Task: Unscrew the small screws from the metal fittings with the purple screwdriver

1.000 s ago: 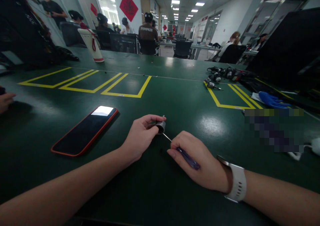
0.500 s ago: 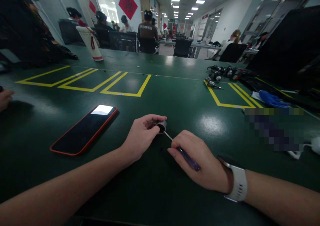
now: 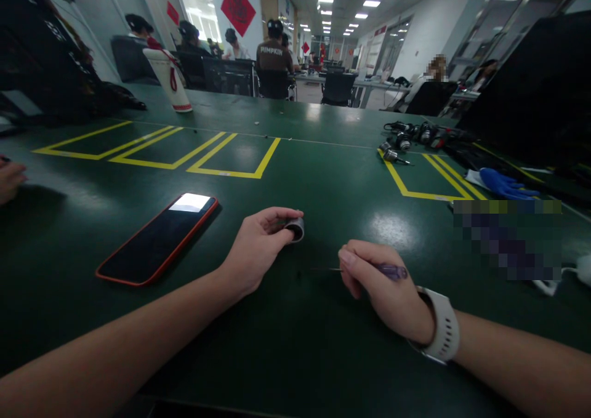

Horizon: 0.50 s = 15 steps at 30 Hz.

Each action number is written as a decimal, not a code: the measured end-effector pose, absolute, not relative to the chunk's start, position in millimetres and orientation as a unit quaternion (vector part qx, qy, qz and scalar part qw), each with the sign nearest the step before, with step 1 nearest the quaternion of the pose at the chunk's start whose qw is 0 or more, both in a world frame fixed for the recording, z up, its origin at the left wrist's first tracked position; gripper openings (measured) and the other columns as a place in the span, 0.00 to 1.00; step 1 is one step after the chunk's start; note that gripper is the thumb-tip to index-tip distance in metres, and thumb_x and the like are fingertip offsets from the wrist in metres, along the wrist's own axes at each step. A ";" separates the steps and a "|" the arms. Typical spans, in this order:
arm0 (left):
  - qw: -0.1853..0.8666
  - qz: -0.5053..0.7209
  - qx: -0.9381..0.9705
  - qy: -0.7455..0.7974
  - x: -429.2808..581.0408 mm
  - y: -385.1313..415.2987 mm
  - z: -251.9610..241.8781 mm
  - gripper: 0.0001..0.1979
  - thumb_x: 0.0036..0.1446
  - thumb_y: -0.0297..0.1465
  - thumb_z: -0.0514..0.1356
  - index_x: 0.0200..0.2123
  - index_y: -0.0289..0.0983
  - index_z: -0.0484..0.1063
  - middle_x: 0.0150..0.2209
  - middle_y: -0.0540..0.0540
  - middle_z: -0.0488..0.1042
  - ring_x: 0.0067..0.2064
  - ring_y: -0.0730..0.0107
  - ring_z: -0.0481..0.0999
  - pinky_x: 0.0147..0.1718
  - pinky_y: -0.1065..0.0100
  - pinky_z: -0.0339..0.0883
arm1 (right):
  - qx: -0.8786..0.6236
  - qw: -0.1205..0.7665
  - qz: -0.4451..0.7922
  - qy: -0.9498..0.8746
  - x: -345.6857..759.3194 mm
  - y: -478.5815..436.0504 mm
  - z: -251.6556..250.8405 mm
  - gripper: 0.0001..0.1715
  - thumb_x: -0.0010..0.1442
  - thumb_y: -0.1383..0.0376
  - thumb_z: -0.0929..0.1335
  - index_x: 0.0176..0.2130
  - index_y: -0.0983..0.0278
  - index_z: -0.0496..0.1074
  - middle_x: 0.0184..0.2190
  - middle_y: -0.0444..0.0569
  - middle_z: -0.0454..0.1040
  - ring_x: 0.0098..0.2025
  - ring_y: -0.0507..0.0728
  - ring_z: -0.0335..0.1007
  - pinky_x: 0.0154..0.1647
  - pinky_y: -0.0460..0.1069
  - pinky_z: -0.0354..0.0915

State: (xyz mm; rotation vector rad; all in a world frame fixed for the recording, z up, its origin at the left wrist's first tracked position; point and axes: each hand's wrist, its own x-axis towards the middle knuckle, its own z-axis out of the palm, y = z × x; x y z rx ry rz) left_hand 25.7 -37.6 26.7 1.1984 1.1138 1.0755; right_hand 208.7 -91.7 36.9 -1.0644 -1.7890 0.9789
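Near the middle of the green table, my left hand grips a short grey metal ring, its hollow end facing right and towards me. To the right, my right hand is closed around the purple handle of a thin screwdriver. The screwdriver's shaft points left, apart from the ring and below it in the picture. A phone in an orange-red case lies to the left of my left hand, its screen partly lit.
Yellow tape outlines mark the table. A white cup stands at the back left. Metal tools and a blue glove lie at the right. Another person's hand shows at the left edge.
My right hand has moved right and turned, drawing the screwdriver's tip out of the ring's opening. My left hand, still with the ring, has shifted slightly left.
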 end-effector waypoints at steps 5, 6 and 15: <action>0.577 0.457 0.471 0.487 28.6 -39.2 32.6 0.13 0.45 0.23 0.63 0.37 0.35 0.75 0.40 0.45 0.78 0.42 0.64 0.76 0.47 0.59 0.69 | -0.425 0.385 0.434 -0.695 206.8 -88.0 36.5 0.24 0.63 0.60 0.59 0.17 0.63 0.61 0.14 0.40 0.59 0.19 0.48 0.57 0.22 0.45 0.56; 0.577 0.457 0.470 0.487 28.7 -39.2 32.7 0.13 0.45 0.23 0.63 0.37 0.35 0.75 0.40 0.45 0.78 0.43 0.64 0.76 0.47 0.58 0.68 | -0.422 0.385 0.434 -0.697 206.5 -88.1 36.7 0.24 0.63 0.60 0.59 0.17 0.63 0.61 0.15 0.40 0.60 0.19 0.48 0.57 0.22 0.45 0.56; 0.575 0.454 0.467 0.495 30.3 -39.1 30.9 0.13 0.43 0.22 0.62 0.37 0.34 0.75 0.39 0.44 0.77 0.43 0.63 0.75 0.48 0.57 0.67 | -0.402 0.372 0.422 -0.723 203.7 -89.4 36.8 0.23 0.63 0.61 0.59 0.18 0.64 0.60 0.16 0.40 0.59 0.20 0.47 0.56 0.22 0.45 0.54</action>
